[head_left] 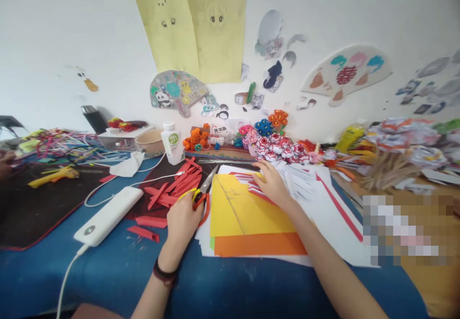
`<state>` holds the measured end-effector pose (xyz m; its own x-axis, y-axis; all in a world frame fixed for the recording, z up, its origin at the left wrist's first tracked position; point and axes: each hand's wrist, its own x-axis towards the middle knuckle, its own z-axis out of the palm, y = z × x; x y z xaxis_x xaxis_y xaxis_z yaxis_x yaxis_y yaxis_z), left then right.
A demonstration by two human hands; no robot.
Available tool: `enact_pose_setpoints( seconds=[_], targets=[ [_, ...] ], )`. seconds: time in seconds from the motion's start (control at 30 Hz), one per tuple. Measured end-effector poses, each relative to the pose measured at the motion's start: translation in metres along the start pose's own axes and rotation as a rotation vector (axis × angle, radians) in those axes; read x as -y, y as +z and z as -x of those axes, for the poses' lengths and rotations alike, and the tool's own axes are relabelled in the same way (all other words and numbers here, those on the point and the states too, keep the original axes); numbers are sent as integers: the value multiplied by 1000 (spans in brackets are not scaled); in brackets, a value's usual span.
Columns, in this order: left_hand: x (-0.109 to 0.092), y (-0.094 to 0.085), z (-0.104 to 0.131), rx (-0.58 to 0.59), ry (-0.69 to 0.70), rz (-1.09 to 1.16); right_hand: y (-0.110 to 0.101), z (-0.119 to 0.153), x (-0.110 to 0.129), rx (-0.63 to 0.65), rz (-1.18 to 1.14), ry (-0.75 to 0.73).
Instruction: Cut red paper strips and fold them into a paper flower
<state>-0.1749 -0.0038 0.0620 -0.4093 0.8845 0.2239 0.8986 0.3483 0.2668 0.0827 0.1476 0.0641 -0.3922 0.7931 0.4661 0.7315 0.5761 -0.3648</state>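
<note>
My left hand (182,221) is closed on a pair of scissors (208,182) with yellow and orange handles. The slim metal blades point away from me and slightly right. On the right, my right hand (275,185) rests over red-and-white paper strips (247,183), its index finger and thumb apart; its other fingers are partly hidden. Those strips lie on a yellow sheet (230,209), which covers an orange sheet (258,245) and white paper. Beside the scissors, to the left, is a loose pile of folded red paper strips (179,185).
A white power bank (108,216) with cables lies at left, near a yellow glue gun (53,177). A white bottle (173,144) and paper flowers (278,149) stand along the wall. White sheets (334,228) spread right. Part of another person's hand (6,161) shows at far left.
</note>
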Motion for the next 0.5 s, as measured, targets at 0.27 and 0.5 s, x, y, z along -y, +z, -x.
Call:
enact_pose_setpoints(
  seconds=[0.27, 0.5],
  targets=[
    [1, -1, 3, -183, -35, 161, 12, 17, -10, 202, 43, -74],
    [-9, -22, -25, -26, 87, 105, 4, 16, 4, 190, 71, -95]
  ],
)
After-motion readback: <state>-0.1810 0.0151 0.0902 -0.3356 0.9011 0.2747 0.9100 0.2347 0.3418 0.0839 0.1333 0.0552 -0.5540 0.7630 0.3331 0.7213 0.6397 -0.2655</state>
